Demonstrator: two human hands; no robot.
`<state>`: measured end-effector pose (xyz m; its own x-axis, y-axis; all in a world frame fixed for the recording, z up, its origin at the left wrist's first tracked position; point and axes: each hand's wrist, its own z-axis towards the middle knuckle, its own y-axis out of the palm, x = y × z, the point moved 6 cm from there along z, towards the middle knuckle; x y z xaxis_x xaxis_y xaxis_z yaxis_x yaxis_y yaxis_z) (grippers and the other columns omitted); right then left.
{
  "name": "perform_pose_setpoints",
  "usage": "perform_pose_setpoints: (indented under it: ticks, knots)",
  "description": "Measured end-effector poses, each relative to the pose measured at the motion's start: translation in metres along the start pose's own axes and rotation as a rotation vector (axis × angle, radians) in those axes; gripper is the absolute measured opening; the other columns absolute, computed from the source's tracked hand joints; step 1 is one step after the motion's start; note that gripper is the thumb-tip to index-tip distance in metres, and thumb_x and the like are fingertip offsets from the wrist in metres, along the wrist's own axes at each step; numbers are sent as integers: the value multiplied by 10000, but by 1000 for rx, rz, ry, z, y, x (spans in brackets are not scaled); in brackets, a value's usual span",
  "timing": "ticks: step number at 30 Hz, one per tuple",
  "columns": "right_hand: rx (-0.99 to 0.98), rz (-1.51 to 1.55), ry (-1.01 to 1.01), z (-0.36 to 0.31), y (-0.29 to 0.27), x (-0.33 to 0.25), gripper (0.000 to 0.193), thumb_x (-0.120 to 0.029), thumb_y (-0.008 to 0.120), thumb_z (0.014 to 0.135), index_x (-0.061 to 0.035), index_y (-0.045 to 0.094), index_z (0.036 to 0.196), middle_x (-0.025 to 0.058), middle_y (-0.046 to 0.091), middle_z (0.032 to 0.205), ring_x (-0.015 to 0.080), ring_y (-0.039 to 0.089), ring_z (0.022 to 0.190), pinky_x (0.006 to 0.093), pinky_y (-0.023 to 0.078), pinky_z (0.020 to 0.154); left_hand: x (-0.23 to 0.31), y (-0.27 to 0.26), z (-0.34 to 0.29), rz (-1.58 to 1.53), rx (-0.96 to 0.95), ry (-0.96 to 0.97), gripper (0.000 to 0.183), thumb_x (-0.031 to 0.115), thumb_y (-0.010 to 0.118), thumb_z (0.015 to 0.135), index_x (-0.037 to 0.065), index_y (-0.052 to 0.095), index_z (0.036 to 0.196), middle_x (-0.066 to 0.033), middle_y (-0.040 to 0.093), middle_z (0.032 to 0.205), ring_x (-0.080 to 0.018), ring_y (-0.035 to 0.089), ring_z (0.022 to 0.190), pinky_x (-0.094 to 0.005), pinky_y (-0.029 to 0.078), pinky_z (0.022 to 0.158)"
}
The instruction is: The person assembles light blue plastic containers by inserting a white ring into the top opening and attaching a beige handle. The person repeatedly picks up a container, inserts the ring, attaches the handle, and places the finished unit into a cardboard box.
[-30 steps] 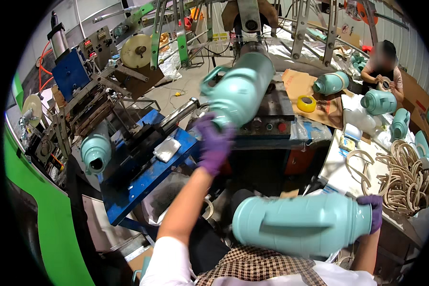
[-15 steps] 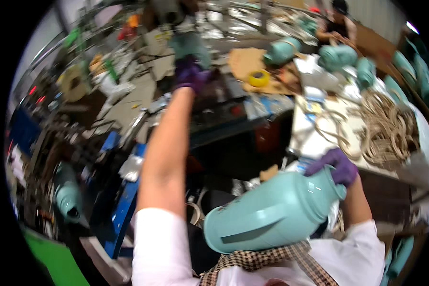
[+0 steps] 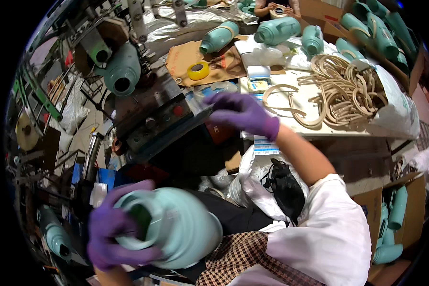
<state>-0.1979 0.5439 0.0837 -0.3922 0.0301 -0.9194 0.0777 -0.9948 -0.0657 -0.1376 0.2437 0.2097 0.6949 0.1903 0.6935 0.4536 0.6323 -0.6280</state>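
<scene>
right hand (image 3: 245, 114) has come off the flask it held by the neck and is now up in front, free. left hand (image 3: 107, 229) has dropped from the machine (image 3: 148, 126) and is low at the left, with a flask there. whole view has swung right too.

head view: left hand curled round the neck of the flask (image 3: 188, 229), thumb side over the top of the rim, fingers along the lower side. flask tilted, mouth facing left, body against the apron (image 3: 233, 255) or just over it; blur there, can't say which. right hand spread loose, palm down, nothing gripped, close to the front corner of the machine.

second flask (image 3: 123, 66) sits at the machine, mouth toward the person. third flask (image 3: 56, 237) lower left, beside the frame parts. ahead: yellow tape (image 3: 198, 71) on cardboard (image 3: 176, 55). right: pile of straps (image 3: 352, 90) on the table (image 3: 357, 130), box (image 3: 417, 202) of flasks below. co-worker's hands (image 3: 277, 10) at top.

step in hand, my judgement: a flask changeover, one carried, one at the machine. next move would call for a steady neck hold on the left and the free right hand clear of the machine edge.
</scene>
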Motion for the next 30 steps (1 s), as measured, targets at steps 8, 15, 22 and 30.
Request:
perform_pose_setpoints:
  ticks: [8,15,22,30]
  knots:
    - [307,-1560,504,-22,-350,228,578,-280,728,785,-90,570,1308,191,615,1275,362,587,1176,458,438,1031,-184,-61,-141,-42,414,-253,364,314,682,838,26,657,1059,-132,647,1047,-252,637,952,-360,506,877]
    - [592,-1586,168,-70,-423,206,237,-146,572,947,-52,676,1138,142,725,1066,274,700,951,406,512,871,-182,-30,-133,-349,250,-801,330,269,681,892,40,641,1127,-44,618,1101,-113,559,1004,-275,451,885]
    - [362,-412,-97,-36,-136,84,458,-100,479,1007,36,406,1438,32,517,800,110,564,720,320,551,779,-216,-58,-182,-483,478,-570,462,331,677,884,9,599,1205,-137,665,1111,-202,635,1011,-329,504,936]
    - [-62,643,289,2,290,47,351,-254,492,1034,-23,483,1299,-19,448,609,87,402,431,248,448,521,-218,10,-170,-1035,482,-400,559,450,524,994,17,514,1347,-218,582,1347,-320,598,1217,-424,477,1057]
